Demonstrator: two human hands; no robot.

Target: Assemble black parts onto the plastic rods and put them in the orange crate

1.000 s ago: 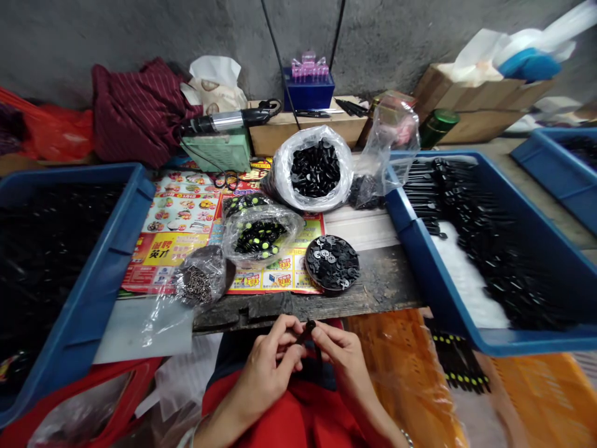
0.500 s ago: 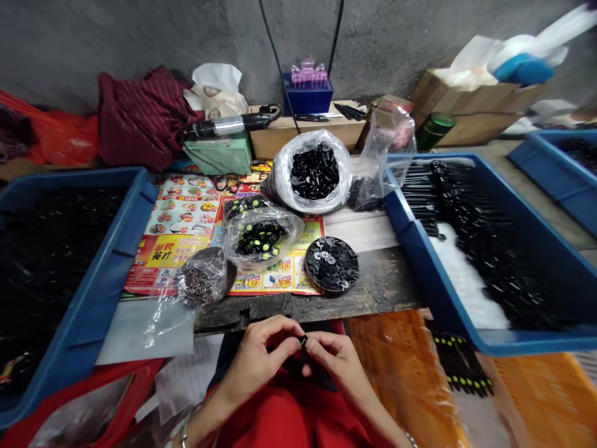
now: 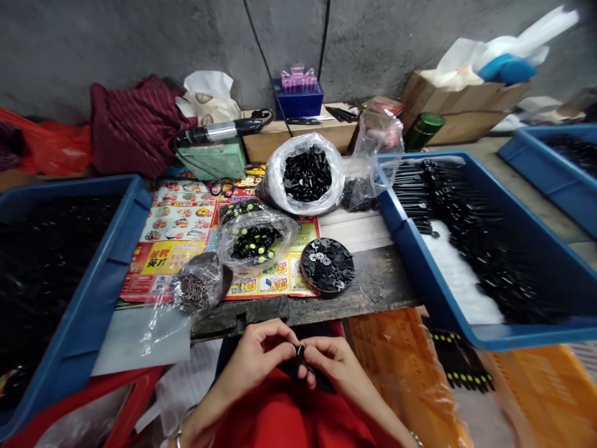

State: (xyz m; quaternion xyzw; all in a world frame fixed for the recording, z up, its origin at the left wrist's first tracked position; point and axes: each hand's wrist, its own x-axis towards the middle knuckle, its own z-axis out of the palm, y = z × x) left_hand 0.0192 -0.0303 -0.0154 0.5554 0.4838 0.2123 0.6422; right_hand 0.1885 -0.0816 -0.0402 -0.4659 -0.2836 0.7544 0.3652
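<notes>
Low in the head view, my left hand (image 3: pixel 259 358) and my right hand (image 3: pixel 338 364) meet over my red lap. Their fingers pinch a small black plastic part (image 3: pixel 301 361) from both sides, and a longer black piece (image 3: pixel 317 378) runs down and right from it. Most of the part is hidden by my fingers. Ahead on the table, out of reach of both hands' current position, lie a round dish of black discs (image 3: pixel 327 266), a clear bag of green-dotted black parts (image 3: pixel 254 242), and a small bag of metal screws (image 3: pixel 196 292).
A blue tray rim (image 3: pixel 79 311) full of black parts is at left. Another blue tray (image 3: pixel 410 261) holds black strips at right. A white-lined bag of black parts (image 3: pixel 305 177) stands behind. An orange crate (image 3: pixel 396 373) sits at lower right.
My hands have drawn closer around the black part, which sits lower between them. The whole scene has shifted slightly left in view.
</notes>
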